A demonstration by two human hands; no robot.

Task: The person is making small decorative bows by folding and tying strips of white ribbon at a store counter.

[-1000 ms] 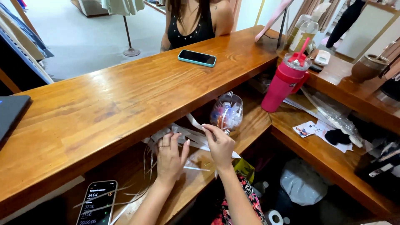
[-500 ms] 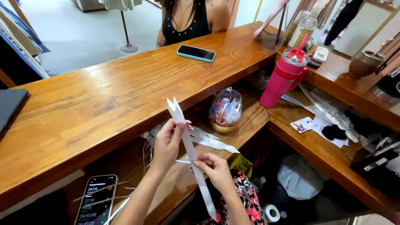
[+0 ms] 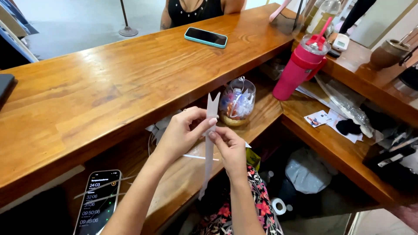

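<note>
While both the left hand [image 3: 183,132] and right hand [image 3: 230,148] pinch the white strip [image 3: 210,143] above the counter's lower shelf [image 3: 191,174], an even, taut grip would probably serve best.

Two phones [image 3: 205,37] [image 3: 96,202], one pink tumbler [image 3: 300,65], one glass jar [image 3: 236,103]

A long, narrow white ribbon [image 3: 209,148] hangs almost upright above the lower shelf, its top end cut into a forked notch, its lower end trailing downward.
</note>
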